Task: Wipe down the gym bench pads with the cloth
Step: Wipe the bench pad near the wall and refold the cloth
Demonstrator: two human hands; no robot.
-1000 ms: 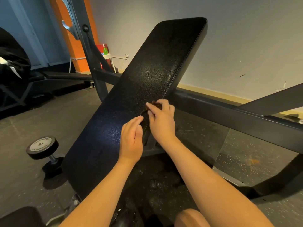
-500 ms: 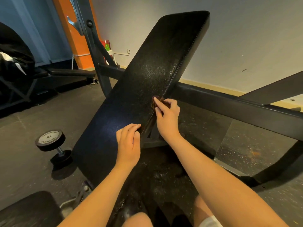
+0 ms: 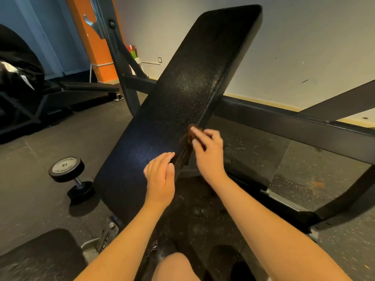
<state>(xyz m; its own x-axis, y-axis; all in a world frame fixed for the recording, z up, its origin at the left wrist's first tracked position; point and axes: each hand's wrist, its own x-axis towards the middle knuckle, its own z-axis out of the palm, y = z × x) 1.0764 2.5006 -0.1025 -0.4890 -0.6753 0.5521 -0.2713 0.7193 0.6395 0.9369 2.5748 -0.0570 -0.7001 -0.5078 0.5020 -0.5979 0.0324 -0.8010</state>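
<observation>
On floor, far left: dumbbell (image 3: 67, 169), marked 15. Centre: inclined black bench pad (image 3: 182, 102). Left hand (image 3: 160, 179), grip released, fingers flat on pad near its right edge. Brown cloth (image 3: 187, 136), against pad's right edge, grasped in right hand (image 3: 209, 153) grip, fingers curled over it

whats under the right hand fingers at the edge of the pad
A brown cloth shows under the right hand, pressed against the side edge of the inclined bench pad. Only a small bunched part shows; the fingers cover the rest.
</observation>
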